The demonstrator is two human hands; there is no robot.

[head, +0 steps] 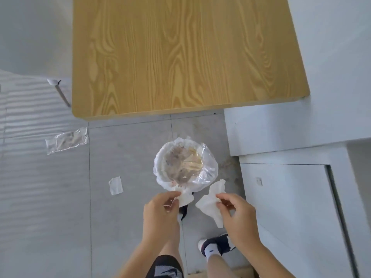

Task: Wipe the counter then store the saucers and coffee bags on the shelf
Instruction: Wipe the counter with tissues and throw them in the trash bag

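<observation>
Over the bin, just below the bare desk, left hand and right hand each have a pinching grip on a crumpled tissue: wiping looks finished. No saucers or coffee bags in sight; storing remains.

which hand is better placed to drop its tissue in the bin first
Left, probably. The left hand holds its white crumpled tissue right at the rim of the round plastic-lined bin; the right hand's tissue sits just outside.
</observation>
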